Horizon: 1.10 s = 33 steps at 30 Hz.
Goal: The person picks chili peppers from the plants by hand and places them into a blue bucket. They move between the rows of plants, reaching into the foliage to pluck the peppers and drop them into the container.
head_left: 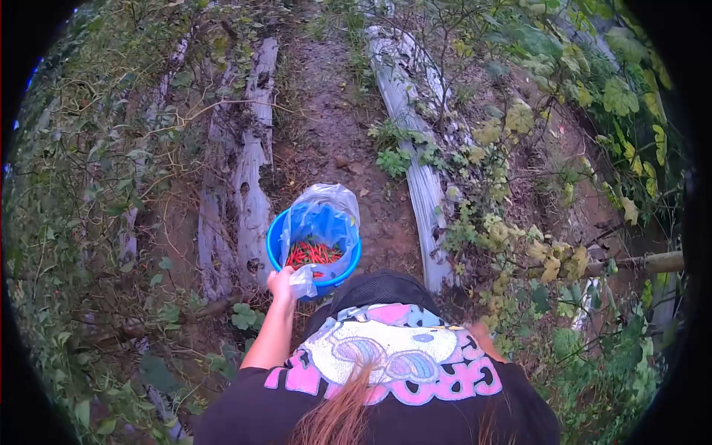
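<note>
On either side of the bucket [274, 237], vines [521, 117]

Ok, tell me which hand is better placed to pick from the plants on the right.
Right, probably. The right hand is out on the side of the plants, while the left hand grips the bucket at its rim. The right hand is blurred, so I cannot tell whether it is free.

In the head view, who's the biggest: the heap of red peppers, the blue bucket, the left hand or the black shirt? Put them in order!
Largest to smallest:
1. black shirt
2. blue bucket
3. red peppers heap
4. left hand
</note>
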Available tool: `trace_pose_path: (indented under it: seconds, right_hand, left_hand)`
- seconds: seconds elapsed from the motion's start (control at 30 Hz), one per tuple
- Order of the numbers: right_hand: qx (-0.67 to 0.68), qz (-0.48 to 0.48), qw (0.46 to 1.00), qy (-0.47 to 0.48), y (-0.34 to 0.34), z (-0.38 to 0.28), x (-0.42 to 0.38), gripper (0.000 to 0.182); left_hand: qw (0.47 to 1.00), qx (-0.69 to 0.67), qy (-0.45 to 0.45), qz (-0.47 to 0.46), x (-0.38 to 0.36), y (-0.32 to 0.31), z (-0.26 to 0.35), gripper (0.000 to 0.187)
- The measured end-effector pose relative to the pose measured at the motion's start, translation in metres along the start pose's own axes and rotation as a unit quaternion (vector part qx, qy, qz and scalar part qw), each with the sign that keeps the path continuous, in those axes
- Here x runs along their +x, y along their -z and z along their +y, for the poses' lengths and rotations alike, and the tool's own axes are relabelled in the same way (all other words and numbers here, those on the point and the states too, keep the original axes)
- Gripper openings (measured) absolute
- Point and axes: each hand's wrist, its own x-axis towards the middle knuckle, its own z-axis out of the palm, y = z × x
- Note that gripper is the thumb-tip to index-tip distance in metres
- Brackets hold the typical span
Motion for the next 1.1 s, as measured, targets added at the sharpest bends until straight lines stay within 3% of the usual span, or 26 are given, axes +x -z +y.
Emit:
trace_pose_path:
  seconds: [0.13, 0.37, 0.5, 0.53, 0.6, 0.67, 0.77, 0.83, 0.9, 0.93, 0.97, 1.0, 1.03, 1.1]
  right_hand:
    - [-0.035, -0.108, 0.989, -0.092, -0.02, 0.035, -0.017, 0.02]
    - [-0.011, -0.115, 0.993, 0.024, -0.079, 0.027, 0.068, 0.017]
    - [0.063, -0.098, 0.993, 0.017, 0.052, -0.186, 0.065, 0.017]
    - [0.064, -0.105, 0.992, 0.019, 0.075, -0.231, 0.083, 0.017]
    - [0.081, -0.082, 0.993, 0.027, 0.085, -0.244, 0.156, 0.019]
    - [0.16, -0.089, 0.983, -0.009, 0.108, -0.272, 0.21, 0.016]
    - [0.23, -0.083, 0.967, -0.065, 0.154, -0.341, 0.247, 0.008]
    - [0.209, -0.112, 0.97, -0.051, 0.184, -0.383, 0.292, 0.008]
    - [0.067, -0.13, 0.985, 0.096, 0.183, -0.417, 0.385, 0.012]
    - [-0.006, -0.138, 0.976, 0.166, 0.183, -0.432, 0.412, 0.014]
    - [0.087, -0.143, 0.978, 0.124, 0.193, -0.467, 0.41, 0.016]
    - [0.177, -0.138, 0.971, 0.078, 0.199, -0.523, 0.391, 0.018]
    - [0.188, -0.142, 0.966, 0.111, 0.211, -0.567, 0.373, 0.018]
    - [0.204, -0.157, 0.951, 0.168, 0.216, -0.644, 0.355, 0.02]
  left_hand:
    - [0.999, 0.02, -0.015, 0.035, 0.034, 0.027, 0.012, 0.01]
    - [0.994, -0.026, -0.028, 0.099, 0.08, 0.017, 0.04, 0.012]
    - [0.989, -0.101, -0.013, 0.107, 0.089, -0.011, 0.061, 0.016]
    - [0.984, -0.127, 0.0, 0.121, 0.128, -0.016, 0.057, 0.015]
    - [0.977, -0.186, 0.036, 0.094, 0.169, -0.023, 0.04, 0.021]
    - [0.999, 0.028, 0.014, 0.026, 0.18, -0.035, 0.057, 0.025]
    - [0.948, 0.298, -0.091, -0.059, 0.226, -0.031, 0.05, 0.026]
    - [0.974, 0.201, -0.088, -0.051, 0.189, -0.062, 0.081, 0.022]
    - [0.979, 0.197, 0.053, -0.016, 0.142, -0.102, 0.134, 0.025]
    - [0.96, 0.275, 0.049, 0.008, 0.151, -0.098, 0.116, 0.025]
    - [0.935, 0.352, 0.046, 0.03, 0.17, -0.091, 0.088, 0.026]
    - [0.88, 0.473, 0.032, 0.038, 0.159, -0.099, 0.104, 0.027]
    - [0.808, 0.586, 0.022, 0.05, 0.143, -0.111, 0.128, 0.029]
    - [0.821, 0.563, -0.002, 0.095, 0.177, -0.079, 0.06, 0.03]
